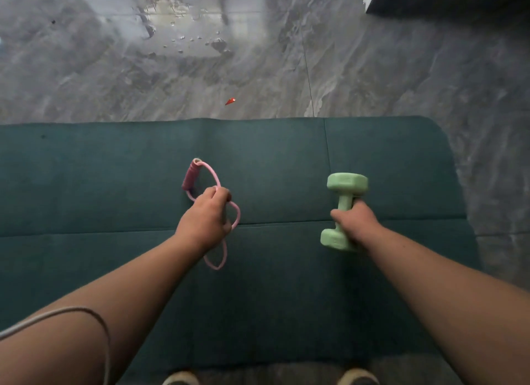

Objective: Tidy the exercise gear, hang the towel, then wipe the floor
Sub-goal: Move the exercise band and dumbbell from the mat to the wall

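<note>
My left hand (205, 221) grips a pink figure-eight resistance band (213, 178) at its middle, above the dark green exercise mat (114, 184). The band's darker pink foam handle (189, 175) points away from me and its lower loop hangs below my wrist. My right hand (357, 222) grips the bar of a light green dumbbell (345, 184), held over the mat's right part with one head far and one head near. No towel is in view.
Grey marble-pattern floor (372, 69) lies beyond and right of the mat, with water drops and a wet patch (195, 40) at the top centre. A small red scrap (230, 101) lies near the mat's far edge. A dark furniture base (447, 0) sits top right. A white cable (86, 316) crosses my left arm. My shoes (180, 379) show at the bottom.
</note>
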`<state>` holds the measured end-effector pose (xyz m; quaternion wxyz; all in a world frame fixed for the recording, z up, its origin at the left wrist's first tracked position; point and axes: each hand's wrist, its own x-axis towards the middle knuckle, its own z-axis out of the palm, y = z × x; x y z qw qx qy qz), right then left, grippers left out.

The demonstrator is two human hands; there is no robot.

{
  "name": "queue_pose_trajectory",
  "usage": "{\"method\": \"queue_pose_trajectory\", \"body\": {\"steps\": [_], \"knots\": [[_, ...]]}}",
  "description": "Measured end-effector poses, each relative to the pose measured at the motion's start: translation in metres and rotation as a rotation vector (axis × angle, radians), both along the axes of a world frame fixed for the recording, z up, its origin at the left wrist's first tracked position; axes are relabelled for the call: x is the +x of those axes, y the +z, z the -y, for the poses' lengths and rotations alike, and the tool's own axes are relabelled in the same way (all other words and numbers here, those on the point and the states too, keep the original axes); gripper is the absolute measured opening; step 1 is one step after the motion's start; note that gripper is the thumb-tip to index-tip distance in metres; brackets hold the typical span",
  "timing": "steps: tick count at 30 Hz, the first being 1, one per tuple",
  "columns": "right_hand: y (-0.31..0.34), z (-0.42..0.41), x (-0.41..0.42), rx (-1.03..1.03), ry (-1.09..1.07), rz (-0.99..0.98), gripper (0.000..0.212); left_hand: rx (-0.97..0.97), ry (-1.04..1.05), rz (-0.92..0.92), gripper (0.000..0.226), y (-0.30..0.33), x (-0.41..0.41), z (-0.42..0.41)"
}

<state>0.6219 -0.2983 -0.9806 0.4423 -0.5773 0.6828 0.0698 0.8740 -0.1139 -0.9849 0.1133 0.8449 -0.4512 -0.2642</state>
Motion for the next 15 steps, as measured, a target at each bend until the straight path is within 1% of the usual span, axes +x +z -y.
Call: {"method": "queue_pose_trajectory", "body": {"steps": [4,6,9,11,15], "knots": [[0.075,-0.035,-0.005,0.009,0.08,0.069,0.038,-0.125,0.03,-0.139,0.046,0.07,-0.029,-0.011],[0.122,-0.055,-0.011,0.021,0.101,0.099,0.033,-0.182,0.053,-0.212,0.045,0.119,-0.046,-0.016],[0.203,-0.081,-0.02,0.044,0.13,0.115,0.024,-0.262,0.019,-0.256,0.048,0.212,-0.073,-0.022],[0.264,-0.093,-0.025,0.051,0.129,0.137,0.023,-0.26,-0.018,-0.27,0.051,0.276,-0.085,-0.026],[0.403,-0.107,-0.042,0.034,0.118,0.167,0.024,-0.267,-0.01,-0.286,0.052,0.417,-0.098,-0.033]]}}
